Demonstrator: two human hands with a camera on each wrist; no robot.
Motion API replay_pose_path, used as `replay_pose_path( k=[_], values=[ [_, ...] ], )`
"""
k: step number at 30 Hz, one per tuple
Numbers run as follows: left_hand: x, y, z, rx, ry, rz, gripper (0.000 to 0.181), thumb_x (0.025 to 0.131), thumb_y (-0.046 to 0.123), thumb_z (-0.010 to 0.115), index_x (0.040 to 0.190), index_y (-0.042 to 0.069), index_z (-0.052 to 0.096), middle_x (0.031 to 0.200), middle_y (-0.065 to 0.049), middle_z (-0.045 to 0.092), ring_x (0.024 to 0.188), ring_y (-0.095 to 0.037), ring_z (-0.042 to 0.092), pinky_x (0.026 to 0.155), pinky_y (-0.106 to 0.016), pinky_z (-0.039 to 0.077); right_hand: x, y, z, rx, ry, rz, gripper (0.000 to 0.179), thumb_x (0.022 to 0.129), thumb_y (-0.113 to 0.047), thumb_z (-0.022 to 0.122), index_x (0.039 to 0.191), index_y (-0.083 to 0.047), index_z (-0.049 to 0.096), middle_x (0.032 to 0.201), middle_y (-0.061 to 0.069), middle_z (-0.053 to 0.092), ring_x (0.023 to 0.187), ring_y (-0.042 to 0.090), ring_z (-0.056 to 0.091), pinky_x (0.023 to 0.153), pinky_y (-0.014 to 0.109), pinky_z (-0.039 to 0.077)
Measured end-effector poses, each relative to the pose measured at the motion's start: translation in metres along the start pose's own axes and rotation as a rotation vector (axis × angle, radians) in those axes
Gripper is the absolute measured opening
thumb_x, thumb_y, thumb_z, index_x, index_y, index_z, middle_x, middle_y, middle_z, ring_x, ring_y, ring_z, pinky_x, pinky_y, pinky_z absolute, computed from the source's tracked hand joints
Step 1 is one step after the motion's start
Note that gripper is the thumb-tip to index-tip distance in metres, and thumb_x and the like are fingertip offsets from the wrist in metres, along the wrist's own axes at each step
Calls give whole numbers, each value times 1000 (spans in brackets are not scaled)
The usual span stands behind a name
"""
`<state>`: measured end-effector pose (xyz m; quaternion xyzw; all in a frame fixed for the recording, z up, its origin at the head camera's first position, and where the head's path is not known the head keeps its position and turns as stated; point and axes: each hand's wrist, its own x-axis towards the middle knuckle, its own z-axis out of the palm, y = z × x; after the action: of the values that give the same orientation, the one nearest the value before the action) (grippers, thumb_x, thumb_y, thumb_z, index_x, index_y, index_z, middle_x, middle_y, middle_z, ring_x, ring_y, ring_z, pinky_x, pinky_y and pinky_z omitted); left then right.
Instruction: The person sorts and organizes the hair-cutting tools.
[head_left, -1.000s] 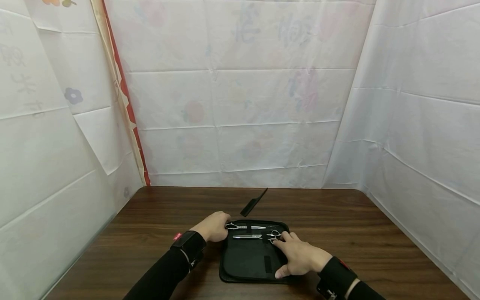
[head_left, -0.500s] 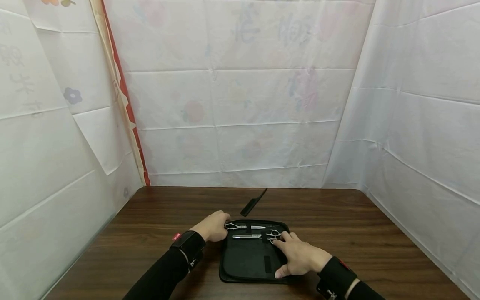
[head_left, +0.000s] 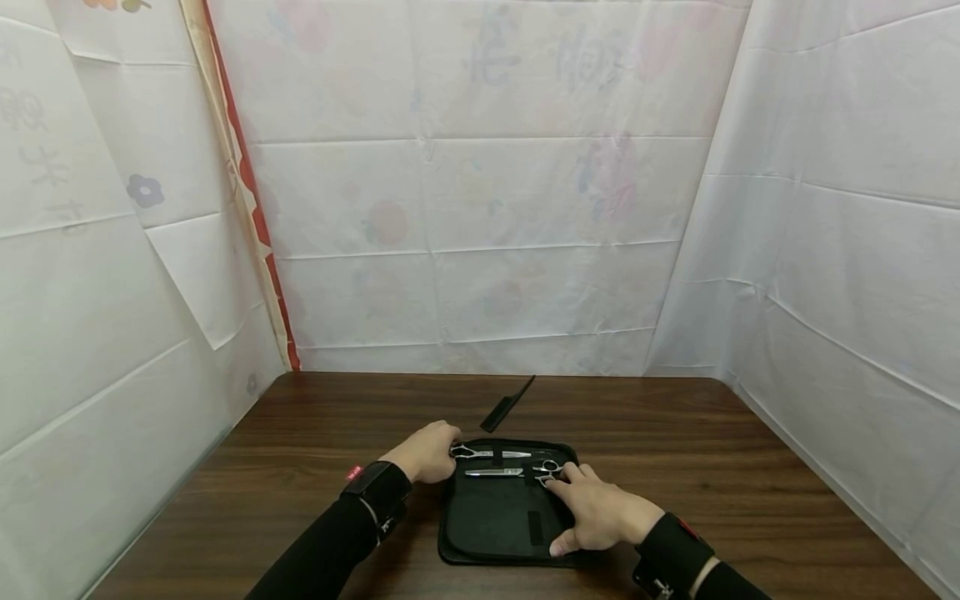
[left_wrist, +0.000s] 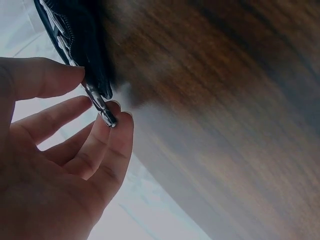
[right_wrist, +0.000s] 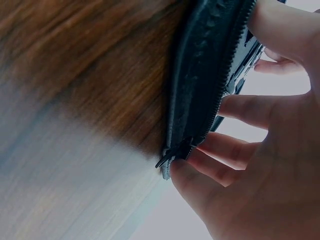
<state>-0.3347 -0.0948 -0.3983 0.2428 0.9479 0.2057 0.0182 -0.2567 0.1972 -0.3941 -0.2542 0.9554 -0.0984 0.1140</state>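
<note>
A black zip case point(head_left: 502, 521) lies opened flat on the brown table, with two pairs of silver scissors at its far side. At the case's far left, my left hand point(head_left: 427, 452) pinches the finger loops of the upper scissors point(head_left: 487, 454); in the left wrist view, thumb and fingers lie on either side of the metal handle point(left_wrist: 102, 107). Over the right edge rests my right hand point(head_left: 600, 510), fingertips by the loops of the lower scissors point(head_left: 498, 473) and thumb on the case. The right wrist view shows its fingers touching the zip edge point(right_wrist: 220, 82).
Beyond the case a black comb point(head_left: 506, 408) lies slanted on the wooden table point(head_left: 315, 500). White printed sheets point(head_left: 480, 200) hang behind the table and along both sides. Inside the case, a black strap loop point(head_left: 536, 528) sits at the lower right.
</note>
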Motion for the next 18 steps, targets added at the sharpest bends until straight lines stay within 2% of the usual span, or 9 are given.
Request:
replay_pose_path(
  k=[12, 18],
  values=[
    [2, 1, 1, -3, -13, 11, 37, 87, -5, 59, 123, -4, 66, 122, -18, 62, 118, -36, 58, 99, -51, 48, 1, 0, 1, -1, 4, -10, 87, 80, -53, 81, 148, -7, 51, 137, 9, 46, 122, 29, 45, 84, 52, 50],
    [3, 2, -1, 1, -21, 1, 36, 86, -5, 61, 121, -3, 68, 120, -18, 62, 112, -33, 59, 96, -50, 49, 1, 0, 0, -1, -11, -1, 86, 82, -53, 79, 149, -9, 50, 139, 9, 45, 125, 29, 44, 86, 49, 50]
  ],
)
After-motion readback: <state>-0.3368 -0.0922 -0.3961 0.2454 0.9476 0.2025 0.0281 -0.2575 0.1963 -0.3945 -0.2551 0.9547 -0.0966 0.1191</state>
